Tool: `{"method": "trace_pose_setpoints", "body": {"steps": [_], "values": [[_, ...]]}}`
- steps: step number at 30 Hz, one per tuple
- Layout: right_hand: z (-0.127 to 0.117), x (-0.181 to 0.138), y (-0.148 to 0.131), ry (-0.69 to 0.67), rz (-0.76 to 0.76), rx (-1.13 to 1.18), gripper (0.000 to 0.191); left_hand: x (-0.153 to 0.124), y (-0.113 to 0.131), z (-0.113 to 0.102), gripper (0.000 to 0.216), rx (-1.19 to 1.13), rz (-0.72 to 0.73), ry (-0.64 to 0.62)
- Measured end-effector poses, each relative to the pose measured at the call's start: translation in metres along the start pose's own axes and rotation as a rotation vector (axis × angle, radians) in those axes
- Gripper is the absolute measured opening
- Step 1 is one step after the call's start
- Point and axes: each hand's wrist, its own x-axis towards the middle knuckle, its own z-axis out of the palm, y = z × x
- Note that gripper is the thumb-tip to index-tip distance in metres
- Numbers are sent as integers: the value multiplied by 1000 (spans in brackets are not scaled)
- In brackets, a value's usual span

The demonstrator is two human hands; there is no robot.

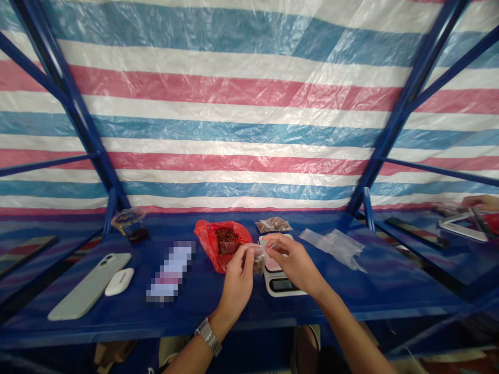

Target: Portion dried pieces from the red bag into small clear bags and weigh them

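Observation:
Between my two hands is a small clear zip bag (258,259) with brownish bits in its lower part. My left hand (240,267) pinches its left top edge, and my right hand (287,258) pinches the right top edge. Partly hidden behind my right hand sits a white digital scale (273,286) with a small display. To the left of the scale lies an open red plastic bag (208,244) holding dark brown pieces and a small reddish cup (229,247). Behind the scale rests a filled clear bag (273,224).
Flat clear bags (333,244) lie right of the scale. On the left are a pale phone (89,288), a white earbud case (119,282), a blurred-out rectangle (171,272) and a clear plastic cup (134,228). Another person's hand (481,202) shows at far right. Blue frame posts flank the blue shelf (187,317).

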Motion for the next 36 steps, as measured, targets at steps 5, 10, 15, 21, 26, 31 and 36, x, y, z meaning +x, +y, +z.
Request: {"method": "trace_pose_setpoints", "body": {"steps": [5, 10, 15, 21, 26, 31, 36], "values": [[10, 4, 8, 69, 14, 117, 27, 2, -1, -3, 39, -5, -8, 54], [11, 2, -2, 129, -15, 129, 20, -1, -1, -4, 40, 21, 10, 7], [14, 0, -10, 100, -49, 47, 28, -2, -2, -4, 39, 20, 15, 39], [20, 1, -3, 137, -97, 3, 22, -1, -3, -4, 37, 24, 20, 46], [20, 0, 0, 117, -94, -27, 38, -1, -4, -2, 34, 22, 20, 45], [23, 1, -1, 103, -111, -32, 35, 0, -5, -4, 34, 32, 9, 48], [25, 0, -4, 163, -144, -35, 28, 0, -2, -4, 30, 19, 35, 59]]}}
